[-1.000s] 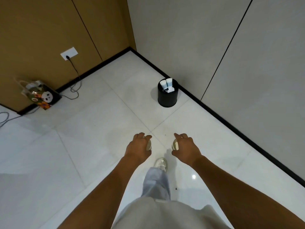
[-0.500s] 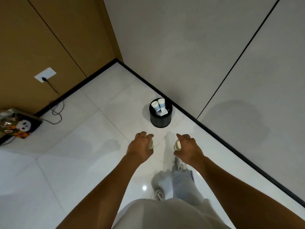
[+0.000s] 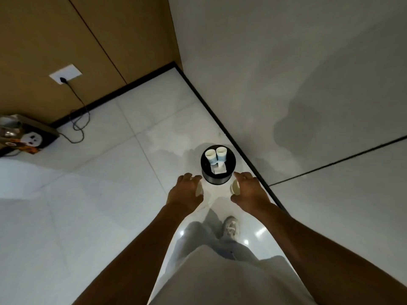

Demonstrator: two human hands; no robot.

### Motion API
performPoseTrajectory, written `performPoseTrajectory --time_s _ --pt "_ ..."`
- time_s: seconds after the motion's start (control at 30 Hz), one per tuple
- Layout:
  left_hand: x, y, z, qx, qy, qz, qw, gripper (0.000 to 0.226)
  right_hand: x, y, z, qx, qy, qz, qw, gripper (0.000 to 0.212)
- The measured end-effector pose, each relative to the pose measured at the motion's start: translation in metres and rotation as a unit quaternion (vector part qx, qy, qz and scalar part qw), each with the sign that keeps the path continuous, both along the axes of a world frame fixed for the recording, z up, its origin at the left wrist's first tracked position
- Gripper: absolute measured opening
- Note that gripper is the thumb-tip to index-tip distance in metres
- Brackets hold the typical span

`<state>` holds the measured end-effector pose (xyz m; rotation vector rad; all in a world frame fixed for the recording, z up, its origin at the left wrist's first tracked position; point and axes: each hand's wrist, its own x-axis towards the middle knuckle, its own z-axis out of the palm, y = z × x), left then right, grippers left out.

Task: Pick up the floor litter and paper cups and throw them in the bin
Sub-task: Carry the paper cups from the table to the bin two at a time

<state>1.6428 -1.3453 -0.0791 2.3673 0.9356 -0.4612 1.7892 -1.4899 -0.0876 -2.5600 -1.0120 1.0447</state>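
**Two cups in hand, bin within reach**

Round black plastic bin [image 3: 218, 172] already holds two blue-and-white paper cups [image 3: 215, 155] and folded white paper scraps [image 3: 218, 168]. Left hand [image 3: 186, 192] grips a pale paper cup [image 3: 199, 188], right hand [image 3: 251, 191] grips another pale cup [image 3: 235, 187]; both just short of the bin. Left to do, I'd say: drop both.

Glossy white tile floor [image 3: 88, 194]. Bin stands beside the grey wall [image 3: 286, 62]; printed gift bag [image 3: 24, 135] and black cable [image 3: 77, 111] sit well left of it.

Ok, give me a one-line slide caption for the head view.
Left hand and right hand each hold a paper cup just short of the black bin, which already holds two cups.
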Motion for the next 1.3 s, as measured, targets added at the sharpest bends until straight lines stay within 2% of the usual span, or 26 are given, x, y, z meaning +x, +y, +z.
performPoseTrajectory --time_s 0.13,0.33,0.47,0.6,0.77,0.9,1.07,1.3 --pt "0.032 0.034 -0.015 -0.006 0.010 0.027 1.000 0.061 0.041 0.038 -0.011 -0.008 0.008 0.030 0.999 0.076" --pt "0.090 0.095 -0.052 -0.001 0.013 0.043 0.999 0.060 0.097 0.096 -0.038 -0.011 0.015 0.013 1.000 0.071" --pt "0.120 0.126 -0.078 0.007 0.013 0.035 0.999 0.058 0.128 0.137 -0.063 -0.021 0.019 0.021 0.999 0.070" --pt "0.146 0.154 -0.109 -0.002 0.018 0.073 0.997 0.058 0.151 0.171 -0.098 -0.020 0.027 0.032 0.999 0.069" --pt "0.183 0.177 -0.170 -0.023 0.017 0.129 0.991 0.070 0.178 0.200 -0.163 -0.027 0.012 0.077 0.997 0.065" --pt "0.207 0.181 -0.236 -0.033 0.023 0.165 0.985 0.070 0.195 0.213 -0.227 -0.024 0.000 0.107 0.994 0.059" --pt "0.224 0.182 -0.323 -0.042 0.018 0.175 0.983 0.064 0.209 0.229 -0.312 -0.021 -0.003 0.124 0.992 0.063" --pt "0.236 0.175 -0.415 -0.071 0.024 0.166 0.983 0.069 0.218 0.236 -0.406 -0.045 0.003 0.176 0.983 0.066"
